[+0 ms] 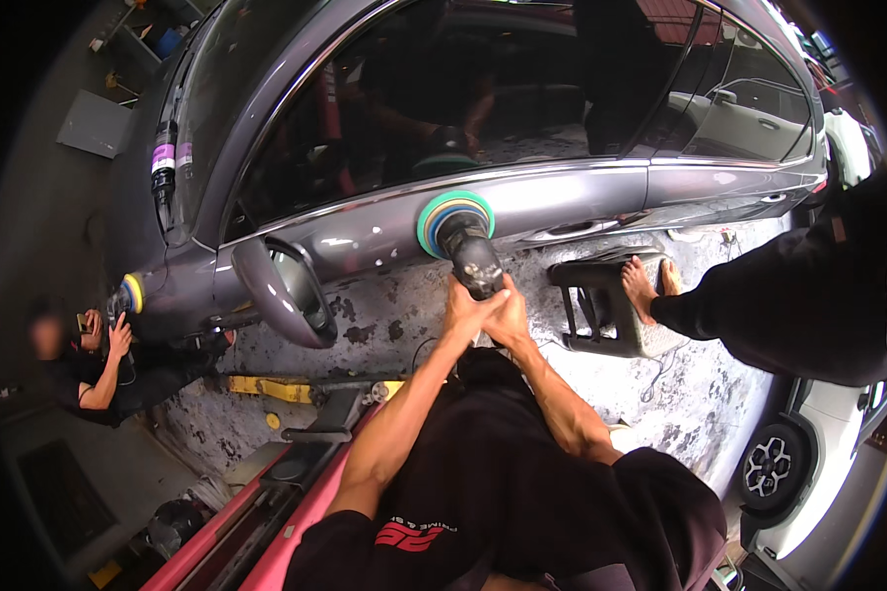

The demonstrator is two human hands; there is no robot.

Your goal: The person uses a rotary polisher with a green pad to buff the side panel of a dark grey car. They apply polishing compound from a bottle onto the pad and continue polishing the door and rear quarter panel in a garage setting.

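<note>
Both my hands grip the handle of a black power polisher [477,266]. My left hand [466,309] and my right hand [509,316] meet around its rear end, with the thumbs crossing. At the tool's head is a round polishing pad [423,221] with a green outer ring and yellow and blue layers inside. It lies against the grey front door panel [362,229] of a car, just below the chrome window trim [384,193]. Small bright spots dot the paint to its left. The dark window [443,96] above reflects the arms and tool.
The wing mirror [284,292] juts out at left. Beyond it a co-worker [96,377] holds another polisher with a yellow pad [134,293]. A barefoot person stands on a step stool [599,303] at right. A red lift post [296,524] is close by, and a bottle [164,159] rests by the windscreen.
</note>
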